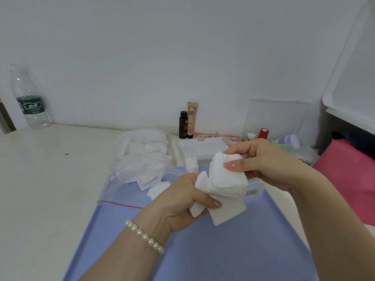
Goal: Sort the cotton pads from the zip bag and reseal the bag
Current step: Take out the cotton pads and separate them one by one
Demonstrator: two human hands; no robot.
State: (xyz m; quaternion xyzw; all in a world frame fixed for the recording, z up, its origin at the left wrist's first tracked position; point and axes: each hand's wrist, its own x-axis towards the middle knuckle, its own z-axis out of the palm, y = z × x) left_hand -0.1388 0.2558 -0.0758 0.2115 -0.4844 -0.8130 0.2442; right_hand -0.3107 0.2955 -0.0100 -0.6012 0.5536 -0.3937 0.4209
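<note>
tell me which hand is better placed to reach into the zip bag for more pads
Left, probably. The left hand is nearest the zip bag, whose mouth faces it; the right hand pinches the stack of cotton pads.

Both hands, left [183, 199] and right [261, 159], raised together, fingers pinched closed.

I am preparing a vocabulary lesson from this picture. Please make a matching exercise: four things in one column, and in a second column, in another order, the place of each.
Things:
1. stack of cotton pads
2. zip bag
3. water bottle
4. BB tube

Places:
A. standing at the far left, by the wall
B. lying on the table, left of the hands, with pads inside
C. held between the left hand and the right hand
D. upright against the wall, beside a dark small bottle

Pairs: 1-C, 2-B, 3-A, 4-D
</note>
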